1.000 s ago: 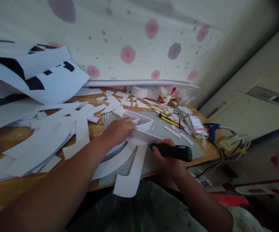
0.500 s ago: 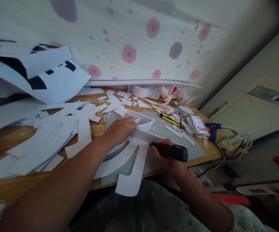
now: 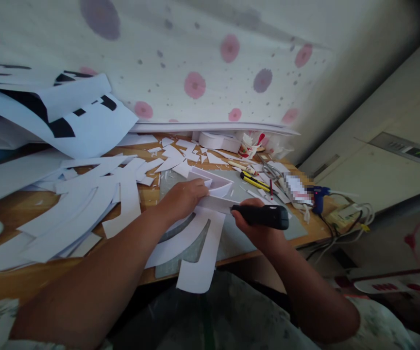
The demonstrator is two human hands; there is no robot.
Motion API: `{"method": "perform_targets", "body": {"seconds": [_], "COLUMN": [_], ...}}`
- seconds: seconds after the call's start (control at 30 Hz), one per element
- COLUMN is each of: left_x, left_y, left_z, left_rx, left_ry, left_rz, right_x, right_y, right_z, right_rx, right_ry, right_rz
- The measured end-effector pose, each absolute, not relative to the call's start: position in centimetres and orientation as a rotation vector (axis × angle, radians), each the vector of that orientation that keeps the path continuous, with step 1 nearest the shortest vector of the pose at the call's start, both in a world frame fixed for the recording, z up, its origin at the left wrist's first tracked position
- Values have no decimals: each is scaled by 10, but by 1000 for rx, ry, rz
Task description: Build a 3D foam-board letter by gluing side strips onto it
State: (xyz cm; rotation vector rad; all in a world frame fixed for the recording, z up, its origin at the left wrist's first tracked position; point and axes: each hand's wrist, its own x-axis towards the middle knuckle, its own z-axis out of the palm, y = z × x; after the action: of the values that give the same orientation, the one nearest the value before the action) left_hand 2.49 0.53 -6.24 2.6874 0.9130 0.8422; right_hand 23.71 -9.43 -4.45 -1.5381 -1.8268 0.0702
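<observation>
My left hand [image 3: 186, 198] is closed on the edge of a small white box-like piece of board [image 3: 219, 182] with upright walls, its fingertips at the near wall. In my right hand [image 3: 259, 232] is a black thick-handled tool [image 3: 262, 216]. Its narrow end points left, at the long white wall strip; whether it touches the strip, I cannot tell. Below both hands lies a cut white sheet [image 3: 198, 272] with curved slots, part of it hanging over the table edge. A grey-green cutting mat [image 3: 293, 231] is underneath.
White offcuts [image 3: 75, 218] cover the left of the wooden table [image 3: 45, 267]. A yellow utility knife [image 3: 254, 180], scissors [image 3: 270, 170] and a red-white cup [image 3: 247, 148] are beyond the hands. A blue glue gun [image 3: 319, 197] with cables is at right.
My right hand and the black tool have shifted slightly up and right along the white strip. My left hand keeps its hold on the white piece. The view has tilted a little.
</observation>
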Motion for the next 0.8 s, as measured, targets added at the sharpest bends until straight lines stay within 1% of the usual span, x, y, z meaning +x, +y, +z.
{"method": "perform_targets", "body": {"seconds": [0.17,0.23,0.3,0.4,0.53,0.63,0.73,0.8], "left_x": [24,23,22,22,26,27,26,27], "left_y": [3,1,-1,-2,-6,-15,-32,-47], "left_z": [-60,-58,-56,-55,-51,-37,-11,8], "left_rx": [2704,2708,2714,2717,2675,2684,2898,3072], "left_ry": [967,996,1013,1048,1052,1038,1100,1094], "left_rz": [807,793,785,805,889,989,1053,1017], "right_x": [254,265,275,287,296,300,302,300], "right_y": [-90,-86,-81,-74,-72,-75,-80,-85], "right_z": [-9,-5,-13,-41,-66,-62,-45,-30], "right_rx": [-1283,-1215,-1225,-1422,-1602,-1503,-1352,-1250], "right_ry": [-1698,-1638,-1703,-1946,-2123,-2109,-2097,-2058], "right_rz": [-417,-470,-346,-132,-93,-11,102,173]}}
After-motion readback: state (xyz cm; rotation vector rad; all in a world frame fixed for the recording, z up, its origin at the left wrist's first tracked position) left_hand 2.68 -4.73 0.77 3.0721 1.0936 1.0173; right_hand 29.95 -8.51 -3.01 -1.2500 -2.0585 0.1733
